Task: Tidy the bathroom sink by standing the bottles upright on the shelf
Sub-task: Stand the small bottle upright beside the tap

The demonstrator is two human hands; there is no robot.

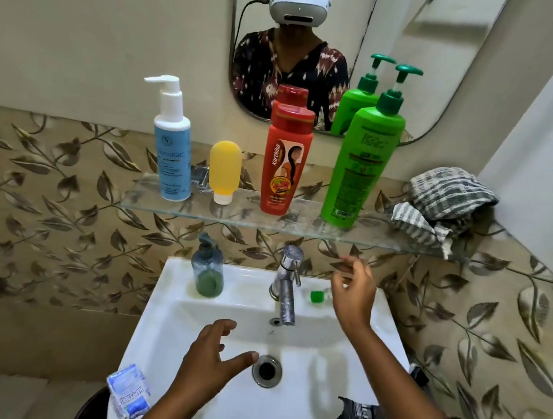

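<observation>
Now, with your right hand [353, 295] open and empty, its fingers [348, 264] just above the small green-capped bottle [318, 297] lying beside the tap [287, 286], pinch its body and stand it on the glass shelf [300, 227] above; your left hand [213, 357] hovers open, empty.

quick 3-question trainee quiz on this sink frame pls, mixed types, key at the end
1. How many bottles stand upright on the glass shelf?
2. True or false: the right hand is gripping the small green-capped bottle lying on the sink ledge.
3. Which item stands on the sink ledge left of the tap?
A. the yellow tube
B. the grey pump bottle
C. the red shampoo bottle

Key:
1. Four, counting the yellow tube standing on its cap.
2. False: the hand is open and hangs over it, holding nothing.
3. B
</observation>
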